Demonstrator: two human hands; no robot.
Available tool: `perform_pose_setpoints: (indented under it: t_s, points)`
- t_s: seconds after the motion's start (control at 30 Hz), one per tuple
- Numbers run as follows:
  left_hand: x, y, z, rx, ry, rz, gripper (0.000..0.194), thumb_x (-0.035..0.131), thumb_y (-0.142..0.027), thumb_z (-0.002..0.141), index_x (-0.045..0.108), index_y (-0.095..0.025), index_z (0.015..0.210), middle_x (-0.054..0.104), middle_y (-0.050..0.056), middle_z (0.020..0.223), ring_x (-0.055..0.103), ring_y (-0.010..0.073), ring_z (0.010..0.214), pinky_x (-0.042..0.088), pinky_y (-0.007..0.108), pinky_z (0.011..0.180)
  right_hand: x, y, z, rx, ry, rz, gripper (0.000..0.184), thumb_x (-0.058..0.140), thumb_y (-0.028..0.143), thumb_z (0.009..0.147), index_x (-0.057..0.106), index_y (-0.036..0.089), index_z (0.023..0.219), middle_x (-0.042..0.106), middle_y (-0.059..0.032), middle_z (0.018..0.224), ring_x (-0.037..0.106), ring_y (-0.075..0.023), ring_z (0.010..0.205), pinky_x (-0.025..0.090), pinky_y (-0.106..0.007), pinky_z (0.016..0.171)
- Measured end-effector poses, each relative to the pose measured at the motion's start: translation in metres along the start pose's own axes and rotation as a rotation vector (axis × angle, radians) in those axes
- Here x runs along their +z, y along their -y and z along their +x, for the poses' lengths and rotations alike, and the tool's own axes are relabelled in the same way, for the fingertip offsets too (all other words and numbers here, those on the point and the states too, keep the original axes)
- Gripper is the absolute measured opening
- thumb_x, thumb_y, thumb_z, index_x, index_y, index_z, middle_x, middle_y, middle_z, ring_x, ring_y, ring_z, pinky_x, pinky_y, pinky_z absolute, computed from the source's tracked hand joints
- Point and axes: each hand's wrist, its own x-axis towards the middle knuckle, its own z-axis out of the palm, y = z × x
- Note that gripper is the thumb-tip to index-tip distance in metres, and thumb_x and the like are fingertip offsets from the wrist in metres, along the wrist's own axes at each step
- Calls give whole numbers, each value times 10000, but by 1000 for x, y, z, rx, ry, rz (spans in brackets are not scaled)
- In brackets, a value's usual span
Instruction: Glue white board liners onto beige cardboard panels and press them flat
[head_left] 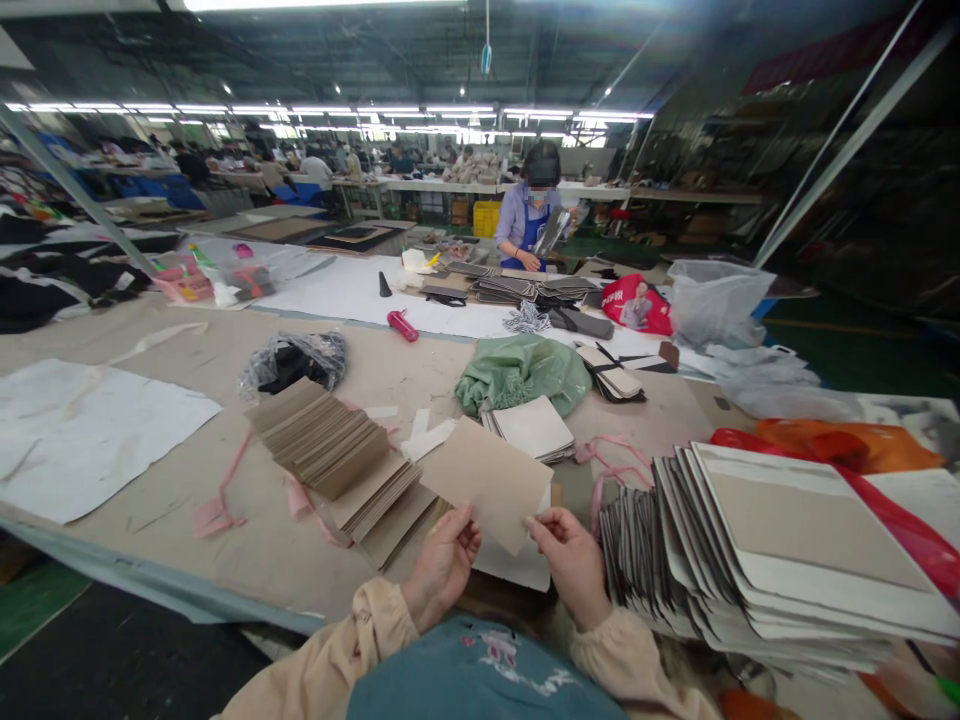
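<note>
Between my two hands a tan cardboard sheet is held up at a tilt. My left hand pinches its lower left edge, and my right hand grips its right corner between thumb and fingers. Beneath it, a white sheet partly shows at the table's edge. Left of my hands lies a fanned row of brown cardboard sheets. Just beyond the held sheet is a small stack of white panels. A large stack of white and grey panels stands to the right of my right hand.
A green plastic bag and a clear bag with dark contents lie farther back. Pink ties are strewn on the table. A co-worker in a blue apron stands opposite, handling dark pieces. A white paper lies left.
</note>
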Motion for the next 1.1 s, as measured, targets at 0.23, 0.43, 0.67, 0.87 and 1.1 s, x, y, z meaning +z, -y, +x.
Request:
perform_pose_setpoints:
  t_s: [0.23,0.43,0.67,0.87,1.1]
  points:
    - [-9,-19,0,249,182,867,307,714,-343,687,668,-139,912,645,87,917,601,172,770,484,277,675,-32,-11,10,36,-147,195,395,785,380,615,553,202,881,666,10,718,605,-134,673,487,-231,643]
    - [-45,-37,20,600,185,1625,228,593,-219,763,703,-186,960,622,102,1012,588,233,961,433,351,888,-61,-2,16,117,-251,260,534,829,362,552,572,204,992,696,9,762,636,-125,712,509,-199,711]
    - [-56,-31,25,544,198,1565,174,544,-172,785,712,-195,827,686,54,860,627,193,852,452,276,811,-62,-8,19,206,-138,209,557,828,376,537,586,189,1003,691,-5,731,652,-176,703,533,-254,676]
    - [-60,-45,13,562,160,1554,200,527,-307,826,701,-210,841,675,45,863,613,182,828,436,256,767,-62,-23,23,281,-40,166,561,829,379,520,610,175,995,694,-21,728,653,-204,676,534,-301,641]
    - [-43,-54,19,561,75,1637,341,447,-409,867,720,-219,796,679,39,801,602,186,784,389,244,683,-58,-47,28,296,61,156,545,811,390,562,615,178,1025,699,-18,750,651,-197,696,522,-307,675]
